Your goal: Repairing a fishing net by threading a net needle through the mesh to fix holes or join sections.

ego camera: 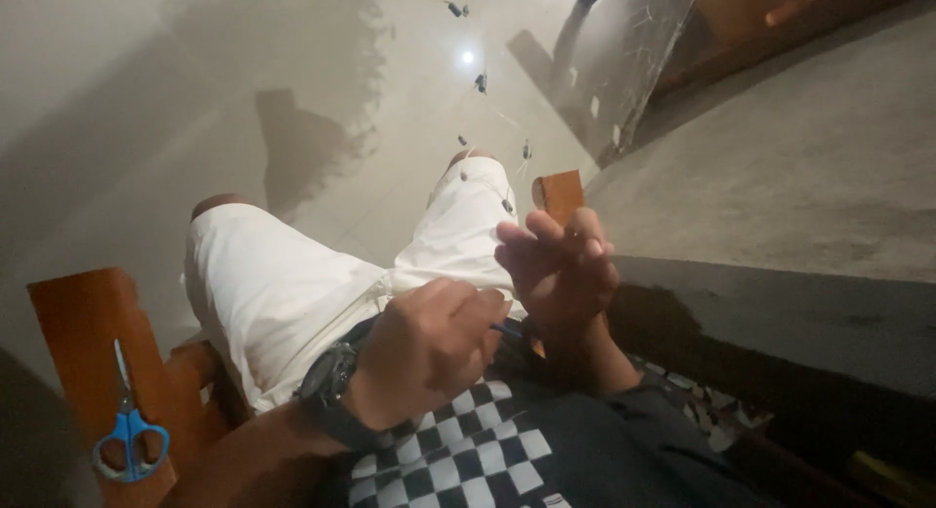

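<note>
I sit in a wooden chair in white shorts [283, 293] and a checked shirt. My left hand [429, 347], with a dark watch [327, 376] on the wrist, is curled closed over my lap and pinches a thin blue piece [509, 329] that pokes out toward the other hand. Just above and to the right, my right hand [561, 269] has its fingers drawn together at the end of a fine pale thread [492, 181]. The thread runs up over my knee and carries several small dark bits [481, 81]. What lies inside either palm is hidden.
Blue-handled scissors [129, 438] lie on the left wooden armrest [83, 323]. The right armrest tip [558, 191] shows behind my right hand. A grey concrete ledge [799, 176] rises at the right. A pale floor [146, 98] with shadows stretches ahead.
</note>
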